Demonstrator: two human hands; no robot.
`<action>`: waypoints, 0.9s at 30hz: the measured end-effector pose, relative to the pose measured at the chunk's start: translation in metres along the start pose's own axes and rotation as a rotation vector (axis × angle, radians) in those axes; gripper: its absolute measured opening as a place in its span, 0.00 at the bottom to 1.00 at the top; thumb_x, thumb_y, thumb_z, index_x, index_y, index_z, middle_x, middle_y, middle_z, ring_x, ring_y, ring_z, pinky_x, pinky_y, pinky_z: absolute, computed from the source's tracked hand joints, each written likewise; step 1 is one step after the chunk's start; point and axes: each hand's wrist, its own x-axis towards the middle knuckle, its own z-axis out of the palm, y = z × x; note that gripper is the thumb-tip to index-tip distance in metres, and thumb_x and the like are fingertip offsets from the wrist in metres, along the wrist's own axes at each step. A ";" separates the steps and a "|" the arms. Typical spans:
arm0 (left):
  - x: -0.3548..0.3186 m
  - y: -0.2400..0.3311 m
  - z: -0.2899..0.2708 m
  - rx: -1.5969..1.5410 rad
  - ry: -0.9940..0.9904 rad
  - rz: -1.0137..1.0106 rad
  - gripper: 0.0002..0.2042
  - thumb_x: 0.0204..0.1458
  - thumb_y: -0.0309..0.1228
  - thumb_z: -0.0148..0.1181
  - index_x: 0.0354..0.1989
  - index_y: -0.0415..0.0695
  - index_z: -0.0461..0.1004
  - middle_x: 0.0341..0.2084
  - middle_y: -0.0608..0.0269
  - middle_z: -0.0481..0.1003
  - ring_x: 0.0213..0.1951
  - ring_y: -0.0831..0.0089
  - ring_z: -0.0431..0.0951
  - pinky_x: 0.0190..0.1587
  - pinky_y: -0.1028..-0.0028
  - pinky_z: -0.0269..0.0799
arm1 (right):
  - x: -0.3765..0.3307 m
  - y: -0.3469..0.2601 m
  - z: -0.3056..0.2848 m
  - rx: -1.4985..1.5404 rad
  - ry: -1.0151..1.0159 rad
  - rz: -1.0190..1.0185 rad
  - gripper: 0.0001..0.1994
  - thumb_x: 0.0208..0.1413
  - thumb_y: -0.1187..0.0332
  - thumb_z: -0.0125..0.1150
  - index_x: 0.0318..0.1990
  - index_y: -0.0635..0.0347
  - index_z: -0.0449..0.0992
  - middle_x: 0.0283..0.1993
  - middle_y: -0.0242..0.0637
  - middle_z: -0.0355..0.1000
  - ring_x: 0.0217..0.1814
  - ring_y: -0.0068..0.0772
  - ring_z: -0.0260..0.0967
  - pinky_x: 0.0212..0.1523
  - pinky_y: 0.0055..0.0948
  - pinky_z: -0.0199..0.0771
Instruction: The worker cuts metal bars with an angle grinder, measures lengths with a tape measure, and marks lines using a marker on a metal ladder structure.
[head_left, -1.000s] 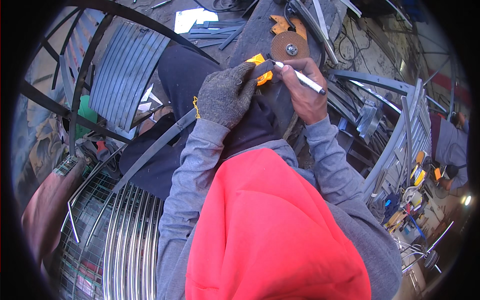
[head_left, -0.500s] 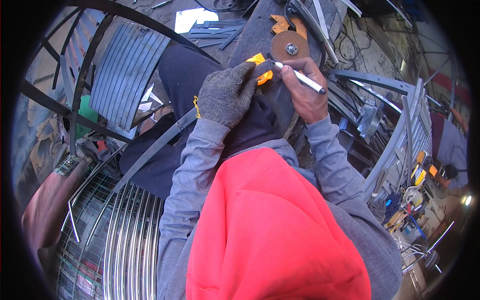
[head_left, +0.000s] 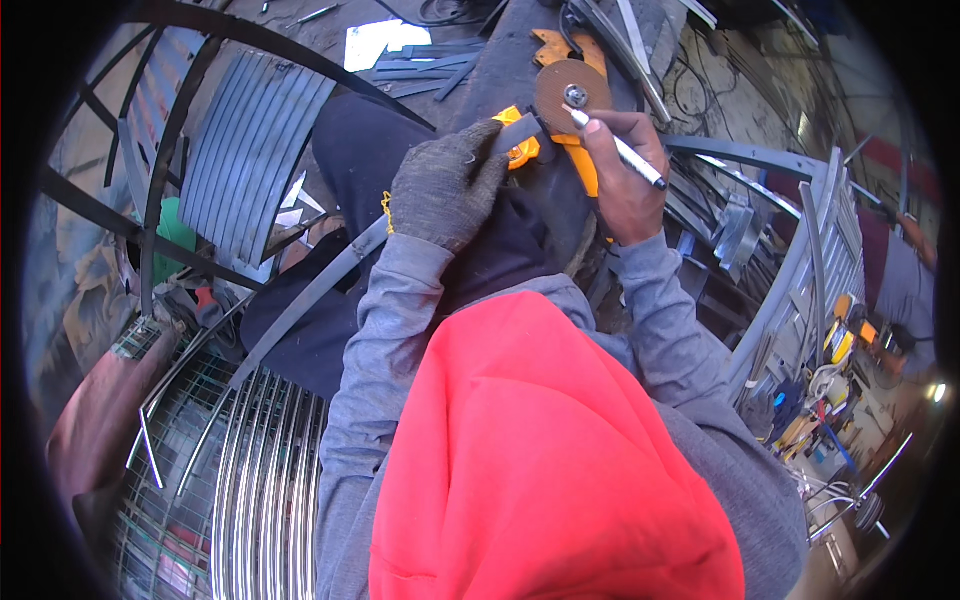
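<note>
The gloved left hand (head_left: 447, 190) has its grip wrapped around the orange body of a grinder (head_left: 530, 150), which lies on a dark tabletop (head_left: 500, 60) up ahead. The bare right hand (head_left: 625, 185) pinches a white pen (head_left: 620, 150), whose tip touches the centre of the grinder's round disc (head_left: 570, 90). A red hood (head_left: 540, 460) fills the foreground.

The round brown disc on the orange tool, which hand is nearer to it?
The right. The bare right hand holds a white marker whose tip meets the disc at its hub. The gloved left hand sits lower left, gripping the tool's body, off the disc.
</note>
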 end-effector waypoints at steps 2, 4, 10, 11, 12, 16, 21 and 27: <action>0.002 -0.004 -0.001 0.004 0.000 0.021 0.19 0.58 0.33 0.66 0.57 0.43 0.78 0.48 0.49 0.82 0.48 0.52 0.84 0.53 0.61 0.78 | 0.004 0.006 -0.004 0.088 0.098 -0.002 0.13 0.66 0.63 0.62 0.48 0.64 0.78 0.39 0.37 0.81 0.40 0.21 0.78 0.41 0.24 0.79; 0.001 -0.010 -0.002 0.007 -0.003 0.041 0.19 0.58 0.33 0.66 0.57 0.42 0.78 0.48 0.49 0.82 0.48 0.53 0.84 0.53 0.62 0.78 | 0.001 0.002 -0.016 0.053 0.103 0.020 0.14 0.68 0.62 0.59 0.50 0.64 0.77 0.40 0.37 0.82 0.40 0.22 0.79 0.41 0.25 0.79; 0.000 -0.013 -0.008 -0.135 -0.012 -0.007 0.22 0.56 0.42 0.68 0.56 0.45 0.78 0.46 0.48 0.82 0.46 0.52 0.84 0.50 0.60 0.78 | -0.013 0.032 -0.044 -0.389 0.144 -0.376 0.11 0.67 0.68 0.61 0.53 0.58 0.76 0.42 0.40 0.83 0.37 0.32 0.83 0.39 0.30 0.82; -0.001 -0.010 -0.010 -0.129 -0.017 -0.001 0.22 0.56 0.42 0.68 0.56 0.45 0.78 0.46 0.48 0.82 0.46 0.52 0.84 0.50 0.60 0.78 | -0.023 0.036 -0.044 -0.451 0.109 -0.382 0.13 0.61 0.72 0.65 0.52 0.55 0.76 0.41 0.39 0.82 0.35 0.38 0.81 0.39 0.33 0.83; -0.003 -0.006 -0.015 -0.157 -0.098 -0.084 0.21 0.58 0.37 0.67 0.58 0.42 0.76 0.48 0.52 0.82 0.48 0.61 0.83 0.52 0.66 0.77 | -0.032 0.042 -0.043 -0.447 0.118 -0.378 0.13 0.61 0.72 0.65 0.52 0.55 0.76 0.41 0.39 0.82 0.35 0.38 0.81 0.39 0.33 0.83; -0.018 0.004 -0.031 -0.226 -0.104 -0.242 0.20 0.61 0.31 0.66 0.60 0.39 0.75 0.50 0.56 0.81 0.50 0.73 0.81 0.55 0.73 0.75 | -0.062 0.085 -0.014 -0.487 -0.253 -0.491 0.16 0.56 0.71 0.69 0.52 0.53 0.76 0.40 0.38 0.80 0.37 0.41 0.80 0.37 0.37 0.81; -0.031 -0.003 -0.022 -0.389 0.069 -0.193 0.18 0.60 0.30 0.67 0.57 0.40 0.77 0.45 0.57 0.82 0.46 0.74 0.82 0.51 0.73 0.76 | -0.063 0.119 0.019 -0.427 -0.346 -0.497 0.15 0.52 0.71 0.71 0.46 0.55 0.74 0.44 0.42 0.77 0.43 0.48 0.77 0.46 0.42 0.76; -0.034 -0.003 -0.026 -0.554 0.130 -0.220 0.15 0.62 0.27 0.64 0.57 0.38 0.77 0.49 0.58 0.80 0.49 0.72 0.81 0.55 0.73 0.75 | -0.073 0.117 0.022 -0.461 -0.273 -0.486 0.18 0.47 0.75 0.71 0.45 0.57 0.72 0.42 0.42 0.77 0.41 0.47 0.76 0.46 0.41 0.75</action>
